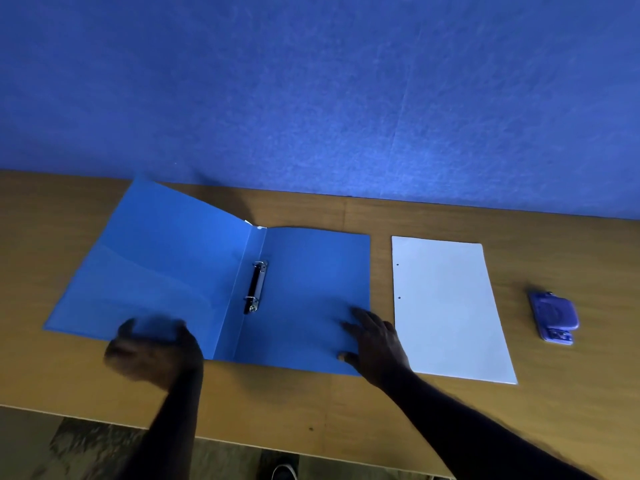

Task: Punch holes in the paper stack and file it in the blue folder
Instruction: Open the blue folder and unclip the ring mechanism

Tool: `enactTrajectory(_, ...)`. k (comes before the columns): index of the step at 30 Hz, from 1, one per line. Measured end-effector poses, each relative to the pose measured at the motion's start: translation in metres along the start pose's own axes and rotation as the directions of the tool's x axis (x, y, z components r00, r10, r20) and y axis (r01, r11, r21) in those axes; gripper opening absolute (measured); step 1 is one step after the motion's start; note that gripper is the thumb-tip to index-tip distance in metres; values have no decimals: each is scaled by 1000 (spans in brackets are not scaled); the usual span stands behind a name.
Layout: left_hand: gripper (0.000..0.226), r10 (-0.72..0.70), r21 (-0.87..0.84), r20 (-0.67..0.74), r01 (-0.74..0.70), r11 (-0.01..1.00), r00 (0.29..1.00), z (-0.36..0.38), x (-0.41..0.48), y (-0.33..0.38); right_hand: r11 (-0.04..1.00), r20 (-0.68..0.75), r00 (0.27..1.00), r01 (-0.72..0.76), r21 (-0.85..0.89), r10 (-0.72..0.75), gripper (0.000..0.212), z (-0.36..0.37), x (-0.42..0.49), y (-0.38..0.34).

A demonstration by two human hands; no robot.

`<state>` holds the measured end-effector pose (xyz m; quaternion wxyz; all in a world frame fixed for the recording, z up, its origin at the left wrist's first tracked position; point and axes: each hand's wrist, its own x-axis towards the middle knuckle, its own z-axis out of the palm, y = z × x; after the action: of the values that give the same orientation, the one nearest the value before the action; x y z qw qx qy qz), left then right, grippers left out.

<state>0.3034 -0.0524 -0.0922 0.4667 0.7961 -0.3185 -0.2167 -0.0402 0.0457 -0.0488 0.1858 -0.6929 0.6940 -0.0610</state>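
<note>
The blue folder [207, 271] lay open on the counter [415, 410], both hands [377, 344] empty upon it; the punched paper stack [446, 306] just right could miss its closed-looking rings [256, 287].

"What sort of place is this?"

"It looks like an office desk. A wooden tabletop [398, 420] stands against a blue felt-like partition wall [311, 91], the kind that screens a workstation."

"What else points that way?"

"The stationery. A blue ring binder [194, 271] lies open with its two-ring metal clip [256, 287] at the spine. Just beside it is a white paper stack [450, 306] with two punched holes, and farther right a purple hole punch [554, 317]."

"And below the desk?"

"A mottled floor [79, 445] and a shoe tip [284, 472], too dim to tell more."
</note>
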Motion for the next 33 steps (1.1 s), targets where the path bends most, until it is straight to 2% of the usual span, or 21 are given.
enactTrajectory(1, 43, 123, 117, 0, -122, 986, 992, -4, -14, 20, 1000, 20, 1000, 1, -16, -1, 67, -3, 1, 0)
enactTrajectory(2, 35, 246, 182, 50, -251, 951, 968, -1, -28, 36, 999, 42, 999, 3, -37, -1, 67, -6, 2, -1)
enactTrajectory(3, 31, 359, 218, 181, -394, 893, 915, 4, -39, 47, 998, 63, 998, 4, -57, -1, 67, -9, 3, -1)
enactTrajectory(5, 16, 397, 268, 387, -513, 815, 832, 16, -57, 68, 997, 94, 996, 3, -80, 4, 68, -14, 6, -3)
enactTrajectory(7, 9, 307, 343, 500, -511, 788, 810, 33, -57, 76, 997, 124, 992, -5, -81, 15, 69, -18, 10, -4)
enactTrajectory(10, 16, 151, 430, 568, -448, 784, 809, 52, -57, 97, 996, 156, 987, -31, -80, 43, 72, -23, 17, -7)
enactTrajectory(14, 21, 86, 439, 619, -435, 786, 781, 62, -45, 105, 996, 210, 974, -82, -48, 90, 68, -28, 31, -14)
enactTrajectory(19, 28, 116, 409, 645, -470, 782, 755, 60, -36, 101, 978, 246, 964, -145, 148, 105, 52, -27, 65, -28)
enactTrajectory(22, 33, 127, 406, 667, -501, 764, 734, 60, -32, 95, 955, 224, 971, -143, 260, 84, 58, -19, 94, -49)
enactTrajectory(27, 23, 211, 412, 693, -618, 669, 690, 64, -27, 95, 880, 176, 982, -142, 454, 67, 57, -6, 137, -95)
enactTrajectory(29, 23, 233, 416, 706, -658, 628, 669, 68, -25, 101, 867, 148, 988, -114, 484, 47, 50, -5, 152, -108)
enactTrajectory(33, 43, 177, 432, 762, -693, 577, 623, 77, -12, 116, 883, 94, 995, -85, 461, 46, 38, -1, 172, -111)
